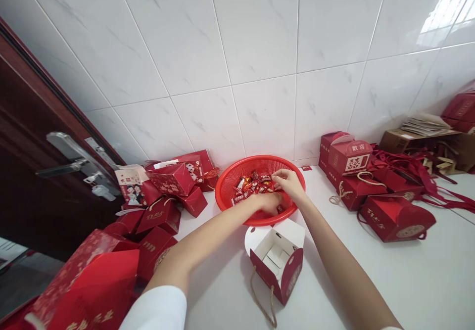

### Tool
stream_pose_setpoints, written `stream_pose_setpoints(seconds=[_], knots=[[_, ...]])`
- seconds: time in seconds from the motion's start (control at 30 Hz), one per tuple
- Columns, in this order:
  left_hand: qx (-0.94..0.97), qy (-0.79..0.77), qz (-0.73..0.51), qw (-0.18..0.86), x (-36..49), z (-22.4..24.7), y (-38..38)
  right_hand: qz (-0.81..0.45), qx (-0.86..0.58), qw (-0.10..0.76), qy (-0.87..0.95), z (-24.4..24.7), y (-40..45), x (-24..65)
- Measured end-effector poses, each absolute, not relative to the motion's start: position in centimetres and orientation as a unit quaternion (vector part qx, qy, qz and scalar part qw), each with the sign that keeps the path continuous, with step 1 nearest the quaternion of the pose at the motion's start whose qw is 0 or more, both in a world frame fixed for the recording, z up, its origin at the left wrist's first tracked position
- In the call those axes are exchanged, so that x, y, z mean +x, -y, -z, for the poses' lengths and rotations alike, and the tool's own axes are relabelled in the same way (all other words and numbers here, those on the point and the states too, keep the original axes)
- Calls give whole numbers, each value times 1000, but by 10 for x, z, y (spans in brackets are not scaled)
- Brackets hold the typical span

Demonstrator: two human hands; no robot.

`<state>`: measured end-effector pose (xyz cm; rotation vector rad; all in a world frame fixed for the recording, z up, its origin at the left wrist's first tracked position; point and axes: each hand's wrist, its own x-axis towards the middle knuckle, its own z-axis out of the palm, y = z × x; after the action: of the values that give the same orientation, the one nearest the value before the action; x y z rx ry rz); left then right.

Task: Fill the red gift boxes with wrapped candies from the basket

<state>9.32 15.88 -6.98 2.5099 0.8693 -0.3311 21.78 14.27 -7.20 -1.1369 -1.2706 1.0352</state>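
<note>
A round red plastic basket with a perforated wall holds a heap of small wrapped candies. Inside it, on the right side, my left hand reaches low with its fingers curled, and what they hold is hidden. Just above it, my right hand has thumb and fingers closed together over the candies; whether a candy is between them is too small to tell. Directly in front of the basket stands an open red gift box with a white inside, raised flaps and a rope handle hanging toward me. No candy shows inside it.
Red gift boxes pile up on the left beside a dark door with a metal handle. More red boxes, red ribbons and a cardboard box stand at right. A white tiled wall backs the white table.
</note>
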Motion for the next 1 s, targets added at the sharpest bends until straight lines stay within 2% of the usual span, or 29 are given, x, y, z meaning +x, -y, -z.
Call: stream_pose_setpoints(seconds=[0.17,0.4,0.53,0.8,1.0], knots=[[895,-375,120,208,85,73,-173,-444,-479,543,528,72,-143,217],[852,-502,-42,142,34,54,-201,-462,-475,541,518,69,-140,214],[827,-537,-82,143,16,58,-208,-462,-480,540,514,67,-139,214],[838,-518,-14,171,18,63,-201,-463,-475,533,525,68,-139,214],[851,-506,55,130,31,61,-188,-464,-470,530,532,71,-139,214]])
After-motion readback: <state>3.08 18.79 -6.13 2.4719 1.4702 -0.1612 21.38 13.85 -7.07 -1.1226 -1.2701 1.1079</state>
